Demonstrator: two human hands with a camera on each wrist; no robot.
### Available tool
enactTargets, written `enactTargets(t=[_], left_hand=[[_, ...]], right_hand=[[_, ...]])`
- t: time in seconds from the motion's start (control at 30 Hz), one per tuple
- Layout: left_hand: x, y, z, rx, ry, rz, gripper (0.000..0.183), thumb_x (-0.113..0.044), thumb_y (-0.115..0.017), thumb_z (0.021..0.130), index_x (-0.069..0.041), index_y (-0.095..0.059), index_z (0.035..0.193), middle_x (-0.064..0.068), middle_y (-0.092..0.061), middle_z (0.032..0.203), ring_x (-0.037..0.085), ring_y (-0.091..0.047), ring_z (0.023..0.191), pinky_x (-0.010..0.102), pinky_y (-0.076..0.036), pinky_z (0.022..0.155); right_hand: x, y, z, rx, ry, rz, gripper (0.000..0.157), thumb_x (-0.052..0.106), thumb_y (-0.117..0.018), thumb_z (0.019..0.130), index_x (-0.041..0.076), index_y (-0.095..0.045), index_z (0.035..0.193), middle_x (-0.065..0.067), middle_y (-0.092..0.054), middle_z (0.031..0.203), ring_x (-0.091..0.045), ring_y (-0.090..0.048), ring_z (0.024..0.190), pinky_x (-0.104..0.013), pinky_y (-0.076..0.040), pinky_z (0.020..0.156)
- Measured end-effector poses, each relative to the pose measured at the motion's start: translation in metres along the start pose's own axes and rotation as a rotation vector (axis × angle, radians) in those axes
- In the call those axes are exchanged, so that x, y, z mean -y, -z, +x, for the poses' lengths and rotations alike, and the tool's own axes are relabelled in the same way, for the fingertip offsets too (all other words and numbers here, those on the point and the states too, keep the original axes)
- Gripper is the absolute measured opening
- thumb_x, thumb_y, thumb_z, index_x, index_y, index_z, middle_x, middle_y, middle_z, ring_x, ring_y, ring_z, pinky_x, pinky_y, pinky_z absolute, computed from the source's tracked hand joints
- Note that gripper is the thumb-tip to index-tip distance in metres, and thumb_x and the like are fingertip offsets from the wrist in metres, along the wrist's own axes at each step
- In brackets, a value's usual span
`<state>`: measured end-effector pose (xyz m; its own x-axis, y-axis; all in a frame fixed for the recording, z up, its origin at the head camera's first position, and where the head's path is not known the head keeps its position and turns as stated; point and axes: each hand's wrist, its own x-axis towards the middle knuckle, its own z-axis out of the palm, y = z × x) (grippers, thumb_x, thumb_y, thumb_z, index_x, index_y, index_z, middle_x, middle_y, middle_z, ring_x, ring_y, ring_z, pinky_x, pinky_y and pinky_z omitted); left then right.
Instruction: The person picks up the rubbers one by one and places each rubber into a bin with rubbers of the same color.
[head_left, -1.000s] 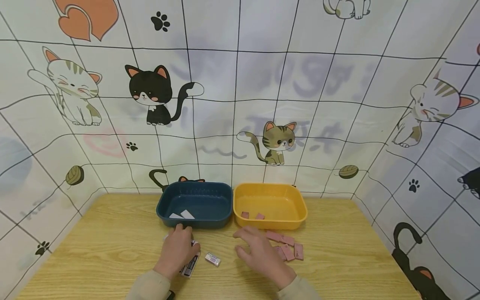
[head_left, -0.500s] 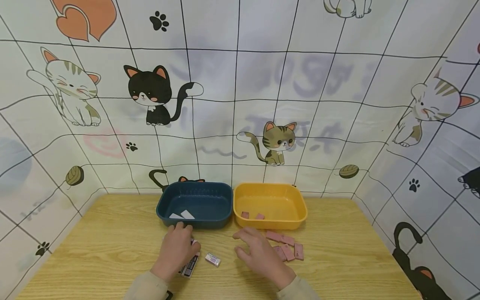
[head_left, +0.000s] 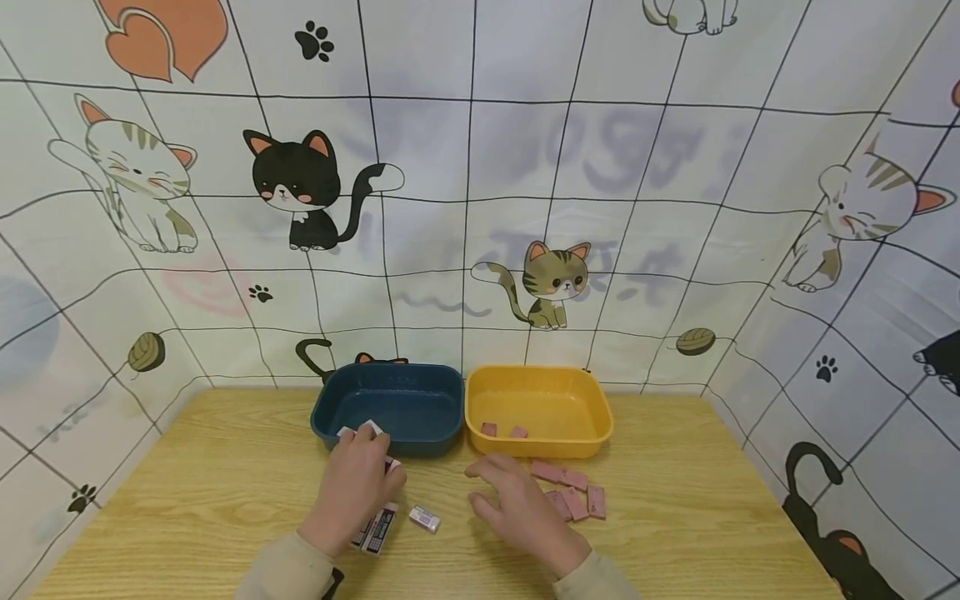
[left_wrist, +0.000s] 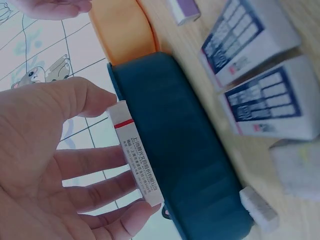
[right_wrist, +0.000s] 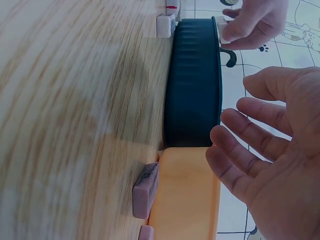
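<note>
My left hand (head_left: pixel 356 487) pinches a white eraser (left_wrist: pixel 135 152) with a red stripe and small print, between thumb and fingertips. It is held up at the near rim of the dark blue bin (head_left: pixel 420 447). Below this hand lie several white erasers in black-printed sleeves (head_left: pixel 380 529), and a smaller white and purple one (head_left: pixel 424 519) lies to their right. My right hand (head_left: pixel 521 508) hovers in front of the yellow bin (head_left: pixel 558 451), fingers loosely bent and holding nothing. Pink erasers (head_left: pixel 576 503) lie to its right.
The two bins stand side by side at the back of the wooden table (head_left: pixel 675 500). White pieces lie in the blue bin, partly hidden by my left hand. Two pink pieces (head_left: pixel 518 432) sit in the yellow bin. A cat-print sheet (head_left: pixel 420 233) hangs behind and at both sides.
My left hand has risen from the white erasers on the table toward the blue bin, bringing one along. My right hand stays in place.
</note>
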<state>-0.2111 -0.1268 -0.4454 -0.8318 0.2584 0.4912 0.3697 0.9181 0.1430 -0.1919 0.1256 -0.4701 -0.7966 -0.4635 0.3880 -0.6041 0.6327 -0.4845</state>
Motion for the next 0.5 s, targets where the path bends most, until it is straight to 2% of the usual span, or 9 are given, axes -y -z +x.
enactTargets(t=[0.2, 0.33, 0.5], left_hand=[[0.000, 0.003, 0.009, -0.055, -0.052, 0.007, 0.014, -0.012, -0.074, 0.073, -0.002, -0.064, 0.073, 0.011, -0.053, 0.074, 0.027, -0.044, 0.067, 0.043, -0.046, 0.069], [0.000, 0.005, 0.016, -0.057, -0.054, 0.010, 0.015, -0.012, -0.074, 0.075, 0.001, -0.068, 0.079, 0.014, -0.057, 0.078, 0.028, -0.045, 0.069, 0.042, -0.048, 0.066], [-0.001, 0.009, 0.027, -0.015, -0.017, -0.007, 0.017, -0.013, -0.074, 0.078, 0.002, -0.070, 0.084, 0.017, -0.060, 0.084, 0.030, -0.048, 0.072, 0.043, -0.051, 0.065]], right_hand=[[0.000, 0.002, 0.000, 0.006, -0.007, 0.001, 0.023, 0.009, -0.071, 0.095, 0.007, -0.071, 0.117, -0.002, -0.068, 0.118, -0.019, -0.064, 0.109, -0.041, -0.056, 0.093], [0.001, 0.003, 0.000, 0.009, -0.009, 0.003, 0.023, 0.009, -0.070, 0.095, 0.007, -0.071, 0.118, -0.002, -0.068, 0.118, -0.019, -0.064, 0.109, -0.040, -0.056, 0.093], [0.001, 0.004, 0.001, 0.015, -0.008, -0.001, 0.023, 0.010, -0.071, 0.095, 0.007, -0.070, 0.118, -0.002, -0.068, 0.117, -0.018, -0.065, 0.108, -0.040, -0.056, 0.093]])
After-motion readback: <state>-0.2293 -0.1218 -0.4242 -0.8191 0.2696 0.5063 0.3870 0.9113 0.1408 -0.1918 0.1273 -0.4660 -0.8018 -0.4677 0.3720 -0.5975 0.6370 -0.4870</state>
